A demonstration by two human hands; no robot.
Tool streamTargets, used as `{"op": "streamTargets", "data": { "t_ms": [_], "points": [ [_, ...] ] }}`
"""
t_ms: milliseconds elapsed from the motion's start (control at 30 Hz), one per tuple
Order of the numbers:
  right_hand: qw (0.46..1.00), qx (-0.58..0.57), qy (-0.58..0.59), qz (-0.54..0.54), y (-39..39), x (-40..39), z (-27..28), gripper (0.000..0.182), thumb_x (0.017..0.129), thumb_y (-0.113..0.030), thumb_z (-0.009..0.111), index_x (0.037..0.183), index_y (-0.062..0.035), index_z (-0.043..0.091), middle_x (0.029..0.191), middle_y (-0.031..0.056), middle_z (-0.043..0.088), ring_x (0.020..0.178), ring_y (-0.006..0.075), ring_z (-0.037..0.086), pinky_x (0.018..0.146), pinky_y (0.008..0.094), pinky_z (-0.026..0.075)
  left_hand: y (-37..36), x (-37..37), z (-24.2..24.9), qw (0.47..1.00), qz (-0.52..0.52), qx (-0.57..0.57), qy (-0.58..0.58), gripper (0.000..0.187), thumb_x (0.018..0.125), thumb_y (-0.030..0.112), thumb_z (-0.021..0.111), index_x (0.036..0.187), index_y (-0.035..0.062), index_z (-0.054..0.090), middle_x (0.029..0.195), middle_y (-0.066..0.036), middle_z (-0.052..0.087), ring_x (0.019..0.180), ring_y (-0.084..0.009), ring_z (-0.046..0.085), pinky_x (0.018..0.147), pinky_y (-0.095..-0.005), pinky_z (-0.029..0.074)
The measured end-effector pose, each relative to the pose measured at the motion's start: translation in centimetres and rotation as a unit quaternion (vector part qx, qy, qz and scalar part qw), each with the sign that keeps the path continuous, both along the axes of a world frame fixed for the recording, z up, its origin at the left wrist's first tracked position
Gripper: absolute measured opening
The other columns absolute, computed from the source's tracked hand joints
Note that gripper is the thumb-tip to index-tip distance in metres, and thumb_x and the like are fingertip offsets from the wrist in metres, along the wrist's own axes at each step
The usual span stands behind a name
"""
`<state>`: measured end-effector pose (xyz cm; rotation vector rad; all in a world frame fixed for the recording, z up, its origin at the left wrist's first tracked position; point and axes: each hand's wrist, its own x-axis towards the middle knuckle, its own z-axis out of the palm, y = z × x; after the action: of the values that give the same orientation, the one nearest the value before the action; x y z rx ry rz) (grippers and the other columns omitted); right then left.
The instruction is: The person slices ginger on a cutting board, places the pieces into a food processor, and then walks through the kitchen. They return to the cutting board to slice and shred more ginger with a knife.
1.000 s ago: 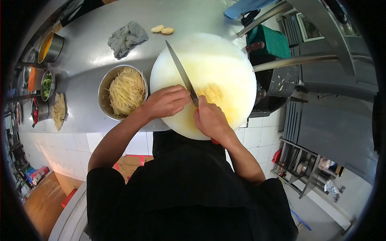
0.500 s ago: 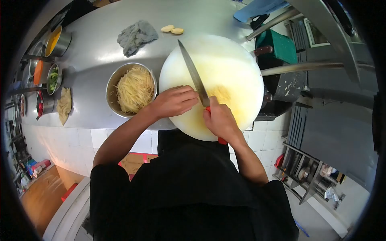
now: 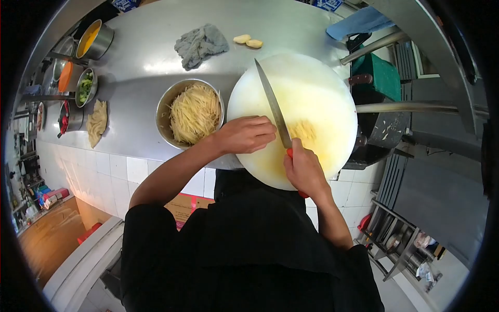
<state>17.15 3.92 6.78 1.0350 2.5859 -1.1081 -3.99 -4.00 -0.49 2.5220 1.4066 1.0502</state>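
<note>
My right hand (image 3: pixel 305 169) is wrapped round the red handle of a long kitchen knife (image 3: pixel 273 101). Its blade lies across the round white cutting board (image 3: pixel 317 78), with the tip towards the far left edge. Just left of the blade, my left hand (image 3: pixel 248 134) rests on the board with its fingers curled; whatever is under them is hidden. To the right of the blade is a small pile of finely cut pale yellow pieces (image 3: pixel 304 131). A metal bowl (image 3: pixel 163 120) beside my left forearm holds pale yellow shreds (image 3: pixel 195 114).
Beyond the board lie two peeled pale pieces (image 3: pixel 248 41) and a grey cloth (image 3: pixel 201 46). Several metal containers (image 3: pixel 101 44) and a beige cloth (image 3: pixel 97 124) sit at the left. Metal rails (image 3: pixel 408 107) and a dark bin with knife handles (image 3: pixel 382 125) adjoin the board's right side.
The whole view has shifted, so the table and board appear further right and slightly lower. Both hands and the knife keep nearly the same place on the board.
</note>
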Motion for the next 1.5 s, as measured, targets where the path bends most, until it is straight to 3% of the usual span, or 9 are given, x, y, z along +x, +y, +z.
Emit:
{"op": "streamTargets", "data": {
  "t_ms": [633,933,1033,1500],
  "points": [
    [1.000,-0.005,0.003,-0.003,-0.2,-0.2,0.2,0.016,0.091,-0.007,0.055,0.095,0.0056,0.046,0.075,0.0319,0.064,0.073,0.0505,0.064,0.070,0.0584,0.050,-0.2,0.1,0.1,1.000,-0.008,-0.030,0.003,0.028,0.071,0.003,0.071,0.099,0.0008,0.066,0.103,-0.008,0.062,0.097,-0.0249,0.063,0.081,-0.0342,0.055],
    [1.000,0.006,-0.011,-0.012,-0.3,0.0,0.1,0.017,0.092,-0.009,0.054,0.100,0.0043,0.047,0.076,0.0312,0.065,0.074,0.0503,0.064,0.071,0.0584,0.050,-1.0,0.1,0.4,0.999,0.022,-0.028,-0.005,0.024,0.072,0.004,0.072,0.095,0.0025,0.065,0.102,-0.007,0.062,0.094,-0.0237,0.063,0.078,-0.0337,0.055],
    [1.000,0.005,-0.014,-0.010,-0.5,-0.2,0.3,0.017,0.092,-0.009,0.054,0.100,0.0047,0.047,0.076,0.0310,0.065,0.074,0.0502,0.064,0.071,0.0582,0.050,-1.2,0.0,0.7,0.998,0.043,-0.019,-0.032,0.014,0.077,0.007,0.070,0.088,0.0040,0.062,0.097,-0.004,0.061,0.092,-0.0215,0.059,0.077,-0.0334,0.052],
    [0.999,0.028,-0.020,0.000,-1.4,-0.2,0.0,0.016,0.092,-0.010,0.052,0.097,0.0030,0.044,0.074,0.0309,0.064,0.070,0.0505,0.064,0.068,0.0597,0.050,-0.3,0.6,0.0,0.998,0.056,-0.008,-0.017,0.012,0.079,0.009,0.066,0.089,0.0044,0.063,0.100,-0.005,0.062,0.094,-0.0217,0.059,0.079,-0.0324,0.053]
  ]
}}
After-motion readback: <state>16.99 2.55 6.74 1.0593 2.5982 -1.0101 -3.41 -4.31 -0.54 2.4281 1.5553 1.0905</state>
